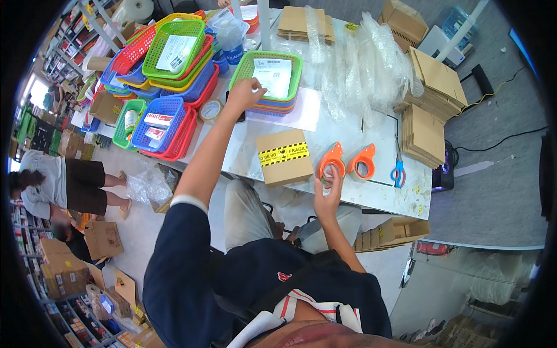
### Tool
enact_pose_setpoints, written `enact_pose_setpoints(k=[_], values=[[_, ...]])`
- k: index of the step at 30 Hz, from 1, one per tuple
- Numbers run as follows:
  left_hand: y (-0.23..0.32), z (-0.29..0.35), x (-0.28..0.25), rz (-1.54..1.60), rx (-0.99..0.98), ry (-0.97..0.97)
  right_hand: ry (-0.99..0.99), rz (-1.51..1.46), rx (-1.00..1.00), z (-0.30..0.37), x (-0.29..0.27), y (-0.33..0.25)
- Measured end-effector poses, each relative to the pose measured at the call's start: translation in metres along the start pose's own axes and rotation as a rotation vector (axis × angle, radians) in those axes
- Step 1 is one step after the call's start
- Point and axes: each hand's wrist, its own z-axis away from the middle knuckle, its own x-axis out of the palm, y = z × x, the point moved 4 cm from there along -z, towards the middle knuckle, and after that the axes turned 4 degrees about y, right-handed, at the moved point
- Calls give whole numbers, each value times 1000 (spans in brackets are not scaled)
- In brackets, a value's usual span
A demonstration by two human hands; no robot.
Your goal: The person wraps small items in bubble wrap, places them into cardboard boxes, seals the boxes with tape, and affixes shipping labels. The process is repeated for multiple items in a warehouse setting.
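Green plastic basket (297, 71) tops a basket stack (272, 108) at 12 o'clock from the cardboard box (285, 171); left hand (247, 93), fingers bent, at its paper slip (274, 76), grip unclear. Right hand (328, 194) curls against an orange tape dispenser (331, 152), 3 o'clock; hold unclear. Pinching the slip's edge should avoid creases. Bubble wrap (354, 69) crowds 1 o'clock; scissors (398, 174) lie farther out at 3.

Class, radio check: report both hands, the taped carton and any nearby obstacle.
Left hand at the paper in the green basket, grip unclear. Right hand at an orange tape dispenser. Carton closed, untouched. Second dispenser close by, right.
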Motion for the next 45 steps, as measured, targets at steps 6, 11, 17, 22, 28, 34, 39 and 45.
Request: enact_pose_setpoints(k=[6,11,17,22,28,34,39,45], values=[[-62,-87,86,-374,-4,-564,43,47,-14,-10,-39,-4],[-52,-94,94,-330,71,-408,77,29,23,-11,-52,2],[0,-76,39,-54,183,-118,29,-106,30,-19,-49,-4],[106,75,-2,100,522,-39,-225,-597,477,-24,-36,-4],[154,231,29,280,616,-182,-395,-468,658,-22,-31,-23],[157,280,3,513,408,-186,-108,-456,284,-17,-46,-32],[132,285,16,1193,-166,-463,-198,-335,268,-17,-77,-76],[154,280,6,1654,-383,-293,-326,-346,-50,1,-71,-102]])
